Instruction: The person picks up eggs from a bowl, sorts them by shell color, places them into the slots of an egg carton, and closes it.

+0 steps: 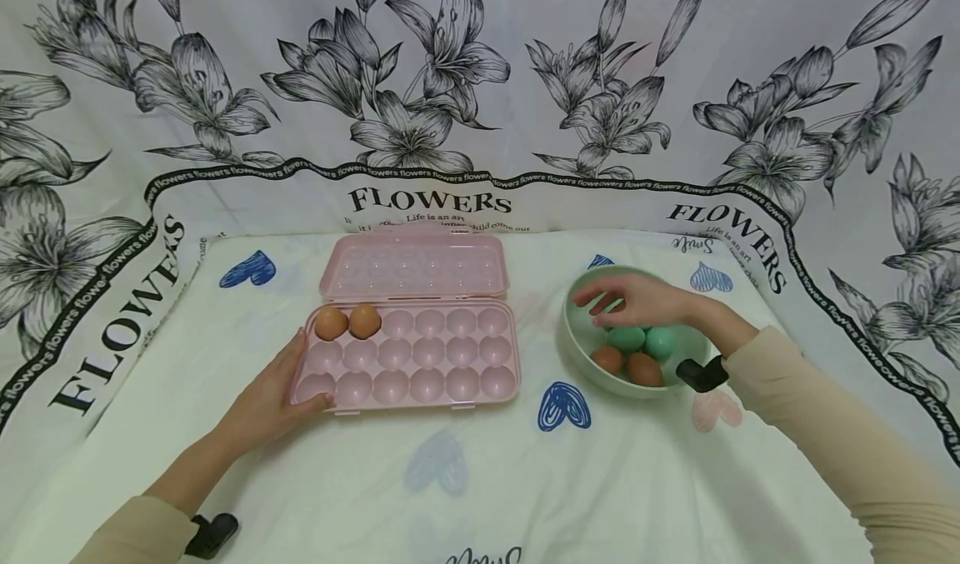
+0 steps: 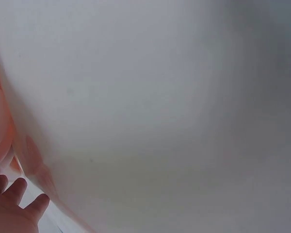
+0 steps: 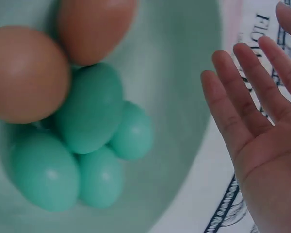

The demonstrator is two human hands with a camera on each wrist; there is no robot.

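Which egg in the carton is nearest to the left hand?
The egg in the far left corner of the carton; the other egg, to its right, is further from the left hand.

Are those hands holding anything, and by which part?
The left hand grips the pink egg carton at its near left corner; the right hand, over the bowl, holds nothing.

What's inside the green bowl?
The right wrist view shows two brown eggs and four green eggs. The green bowl's floor beneath them is covered; in the head view, the right hand hides part of the interior.
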